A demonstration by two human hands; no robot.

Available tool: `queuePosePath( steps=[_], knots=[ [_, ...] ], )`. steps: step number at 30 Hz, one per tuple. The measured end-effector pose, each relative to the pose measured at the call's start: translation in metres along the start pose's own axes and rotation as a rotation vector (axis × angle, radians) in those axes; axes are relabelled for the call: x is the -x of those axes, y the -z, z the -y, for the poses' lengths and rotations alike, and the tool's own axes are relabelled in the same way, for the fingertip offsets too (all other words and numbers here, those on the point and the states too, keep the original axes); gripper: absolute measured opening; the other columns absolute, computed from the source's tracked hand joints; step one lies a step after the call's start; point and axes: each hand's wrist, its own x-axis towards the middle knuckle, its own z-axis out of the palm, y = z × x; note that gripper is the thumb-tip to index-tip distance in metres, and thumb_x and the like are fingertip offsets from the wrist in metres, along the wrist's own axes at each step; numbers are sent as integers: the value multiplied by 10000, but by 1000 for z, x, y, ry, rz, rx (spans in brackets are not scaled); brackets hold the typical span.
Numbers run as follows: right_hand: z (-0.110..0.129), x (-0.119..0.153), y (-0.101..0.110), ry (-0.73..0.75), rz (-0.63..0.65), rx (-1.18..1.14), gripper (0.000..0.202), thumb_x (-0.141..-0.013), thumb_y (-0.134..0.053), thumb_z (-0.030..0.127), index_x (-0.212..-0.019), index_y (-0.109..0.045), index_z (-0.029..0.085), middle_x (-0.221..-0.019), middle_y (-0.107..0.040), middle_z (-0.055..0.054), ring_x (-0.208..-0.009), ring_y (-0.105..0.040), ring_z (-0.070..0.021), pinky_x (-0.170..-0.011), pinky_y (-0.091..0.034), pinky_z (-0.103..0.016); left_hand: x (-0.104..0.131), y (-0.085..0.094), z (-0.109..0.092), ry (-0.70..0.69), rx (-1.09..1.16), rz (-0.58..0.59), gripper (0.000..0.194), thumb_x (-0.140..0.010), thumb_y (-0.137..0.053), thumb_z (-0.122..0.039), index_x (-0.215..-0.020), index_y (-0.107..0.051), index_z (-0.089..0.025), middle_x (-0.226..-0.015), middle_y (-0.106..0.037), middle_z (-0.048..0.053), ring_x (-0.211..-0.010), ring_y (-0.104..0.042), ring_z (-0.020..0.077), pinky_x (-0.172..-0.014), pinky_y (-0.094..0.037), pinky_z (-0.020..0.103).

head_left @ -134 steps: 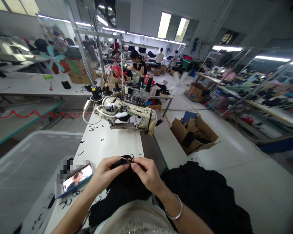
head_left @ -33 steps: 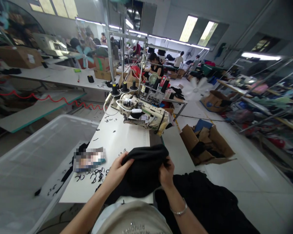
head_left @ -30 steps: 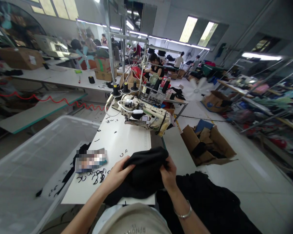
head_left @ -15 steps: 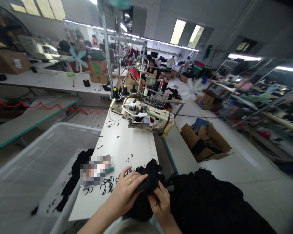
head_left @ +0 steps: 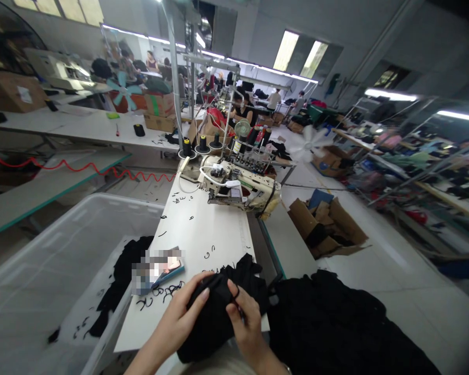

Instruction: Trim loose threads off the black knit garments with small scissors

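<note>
Black fabric (head_left: 213,317) is bunched between my two hands over the near end of the white table (head_left: 197,229). My left hand (head_left: 185,307) grips its left side, thumb on top. At its right edge my right hand (head_left: 244,312) pinches the cloth between thumb and fingers, with a thin dark loop by the index finger. More black cloth (head_left: 248,276) lies just beyond. Small black curled scraps (head_left: 174,291) are scattered on the table, near a partly blurred-out device (head_left: 158,271). A big pile of black fabric (head_left: 336,323) sits at my right.
A sewing machine (head_left: 242,187) with thread cones stands at the table's far end. On the left is a translucent plastic bin (head_left: 62,234) with black pieces inside. An open cardboard box (head_left: 326,224) is on the right. People work in the background.
The fabric between my hands has been turned and spread lower to the left. My left hand has moved left and down, its thumb now on top. My right hand's fingers have risen to the cloth's edge.
</note>
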Motion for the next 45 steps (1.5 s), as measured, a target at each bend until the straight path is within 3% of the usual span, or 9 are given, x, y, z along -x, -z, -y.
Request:
queuePosePath(
  steps=[4, 8, 11, 16, 19, 26, 32, 38, 45],
  knots=[
    [9, -12, 9, 11, 158, -103, 333, -875, -493, 210, -1200, -556, 244, -974, -697, -67, -868, -666, -202, -714, -553, -292, -8, 4, -17, -230, -184, 47, 535, -833, -530, -381, -1330, -353, -285, -1382, -403, 81, -1266, -327, 275, -1038, -287, 464],
    [12, -13, 19, -21, 155, -140, 278, -867, -484, 180, -1108, -619, 212, -886, -712, -62, -815, -676, -195, -693, -551, -282, -20, -1, -35, -345, -315, 218, 418, -799, -568, -430, -1180, -515, -266, -1118, -601, 80, -1066, -477, 276, -900, -394, 453],
    [12, -14, 27, -116, 108, -149, 219, -865, -496, 203, -1005, -664, 215, -835, -716, -48, -742, -678, -180, -654, -549, -263, -26, -13, -41, -338, -324, 243, 402, -766, -606, -443, -1101, -555, -228, -1012, -632, 82, -947, -520, 260, -804, -436, 410],
    [5, -23, 47, -163, 103, -157, 187, -850, -509, 179, -878, -693, 189, -741, -708, -41, -664, -666, -163, -614, -528, -241, -35, -39, -46, -320, -335, 213, 99, -844, -537, -255, -845, -608, -187, -810, -656, 58, -791, -551, 216, -706, -446, 344],
    [-2, -28, 58, -164, 65, -135, 199, -851, -501, 165, -794, -691, 177, -641, -671, -28, -552, -621, -140, -540, -494, -232, -43, -53, -51, -331, -326, 197, 80, -823, -569, -247, -807, -609, -179, -753, -643, 51, -751, -548, 210, -671, -446, 324],
    [-18, -41, 79, -193, 21, -137, 220, -864, -474, 158, -750, -663, 164, -599, -596, -14, -548, -574, -125, -535, -455, -228, -61, -77, -67, -268, -168, 148, 56, -818, -571, -241, -795, -577, -191, -765, -586, 23, -750, -546, 173, -664, -452, 272],
    [-36, -63, 94, -192, -85, -161, 216, -855, -504, 182, -704, -659, 177, -683, -525, -21, -638, -548, -134, -602, -478, -259, -74, -78, -81, -174, -156, 123, 137, -812, -576, -268, -711, -532, -186, -699, -556, -7, -663, -532, 146, -601, -425, 239],
    [-42, -86, 109, -155, 59, -207, 205, -852, -522, 202, -717, -674, 181, -699, -560, -29, -653, -565, -135, -602, -475, -249, -87, -76, -79, -253, -149, 229, 152, -847, -525, -285, -868, -654, -207, -718, -566, 11, -685, -556, 148, -626, -443, 242],
    [-50, -96, 112, -249, 94, -296, 184, -860, -540, 243, -793, -700, 182, -765, -618, -21, -692, -587, -121, -639, -472, -224, -107, -75, -78, -265, -82, 155, 105, -807, -576, -271, -861, -636, -204, -878, -635, 42, -827, -596, 176, -745, -469, 274]
  ],
)
